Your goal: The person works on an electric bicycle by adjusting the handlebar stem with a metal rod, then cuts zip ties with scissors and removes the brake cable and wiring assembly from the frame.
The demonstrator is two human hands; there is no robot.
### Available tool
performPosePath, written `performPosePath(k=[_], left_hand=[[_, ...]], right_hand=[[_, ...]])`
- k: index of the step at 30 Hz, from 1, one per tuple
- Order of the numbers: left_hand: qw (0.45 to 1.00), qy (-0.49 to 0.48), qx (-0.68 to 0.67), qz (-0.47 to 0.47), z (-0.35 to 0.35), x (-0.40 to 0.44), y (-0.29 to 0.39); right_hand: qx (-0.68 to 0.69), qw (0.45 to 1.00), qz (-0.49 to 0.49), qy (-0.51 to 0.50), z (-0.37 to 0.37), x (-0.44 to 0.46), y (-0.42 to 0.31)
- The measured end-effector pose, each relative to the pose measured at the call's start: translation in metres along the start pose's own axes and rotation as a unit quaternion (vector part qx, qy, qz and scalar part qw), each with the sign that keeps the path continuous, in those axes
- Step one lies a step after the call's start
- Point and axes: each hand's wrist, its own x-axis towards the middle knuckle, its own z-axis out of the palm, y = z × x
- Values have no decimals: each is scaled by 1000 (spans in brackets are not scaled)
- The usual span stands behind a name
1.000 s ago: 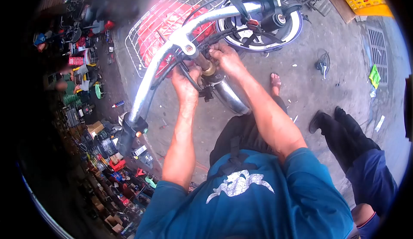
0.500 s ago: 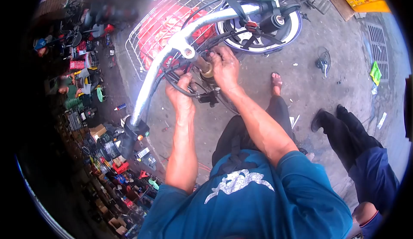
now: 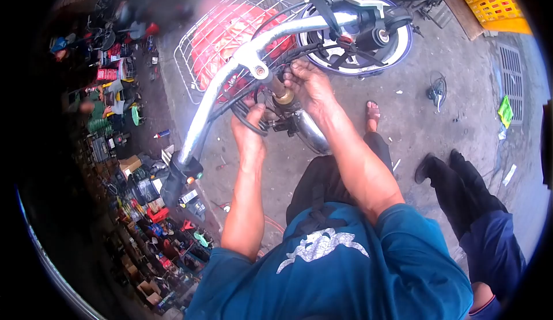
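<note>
Silver handlebars point(image 3: 209, 98) slant across the view, joined to a brownish steering stem point(image 3: 280, 91). Left of the stem, my left hand point(image 3: 249, 129) is closed around black cables point(image 3: 242, 115), its thumb on top. My right hand point(image 3: 311, 88) is at the stem's right side, fingers bent together near the cables behind the handlebars; what they pinch is too small to make out. A wire basket point(image 3: 184, 61) with a red bag point(image 3: 222, 40) in it lies beyond the bars. Below the stem is a curved chrome part point(image 3: 311, 131).
A white-rimmed wheel point(image 3: 397, 46) lies beyond the bars, near a yellow crate point(image 3: 489, 3). Tools and boxes point(image 3: 131, 164) crowd the left. Another person's dark-clothed legs point(image 3: 461, 187) are at right, near a floor drain point(image 3: 510, 69). A seated person point(image 3: 95, 112) is far left.
The view has shifted slightly. My left hand has moved down a little from the stem, with the cables. My right hand stays beside the stem, its fingers bent differently.
</note>
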Motion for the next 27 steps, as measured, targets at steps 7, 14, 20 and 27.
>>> performPosePath(k=[7,14,20,27], left_hand=[[964,-138,185,-132,-39,-82,-14],[931,-231,143,-243,-8,-74,41],[927,-213,102,-292,15,-48,54],[932,-193,96,-293,20,-43,51]], right_hand=[[-145,987,75,15,6,-3,-20],[-127,991,52,1,3,0,-13],[-156,988,-19,-5,4,-5,-7],[-215,976,-34,-6,3,-4,-13]])
